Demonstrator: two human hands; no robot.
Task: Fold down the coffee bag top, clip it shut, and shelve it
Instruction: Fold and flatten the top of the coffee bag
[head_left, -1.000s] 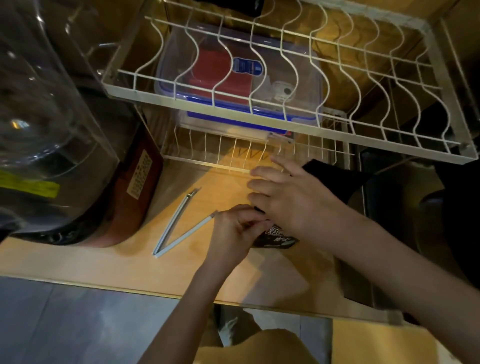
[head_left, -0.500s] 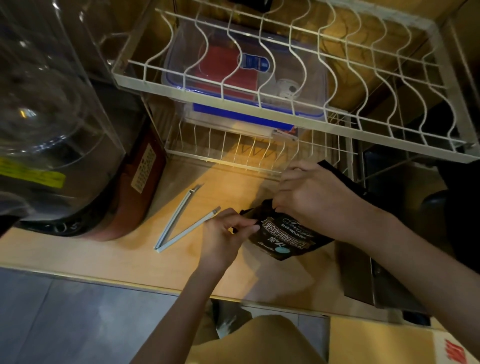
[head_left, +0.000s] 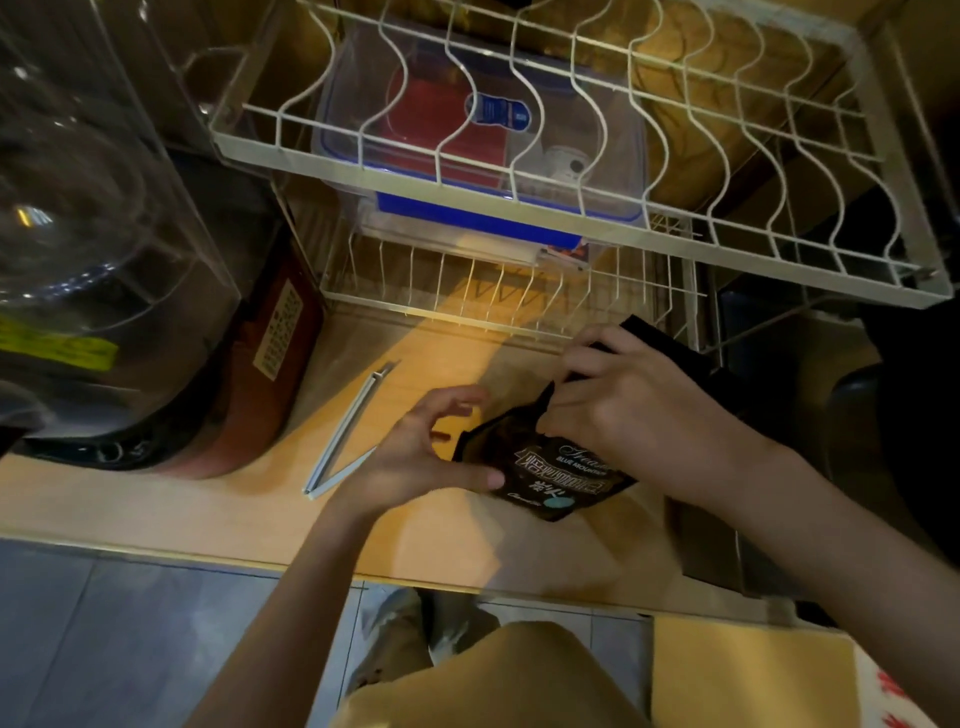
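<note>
My right hand (head_left: 623, 400) pinches the black coffee bag (head_left: 545, 467); my left hand (head_left: 415, 452) spreads beside it. A clear lidded box (head_left: 483, 130) holds a red packet (head_left: 441, 124).

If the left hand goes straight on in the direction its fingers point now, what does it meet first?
The left hand points right, toward the coffee bag. Its thumb already seems to touch the bag's lower edge, so the bag comes first, though depth is unclear.

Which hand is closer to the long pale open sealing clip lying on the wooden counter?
Left. The left hand sits right beside the long pale sealing clip, over one arm's end. The right hand is farther off, gripping the black coffee bag.
</note>
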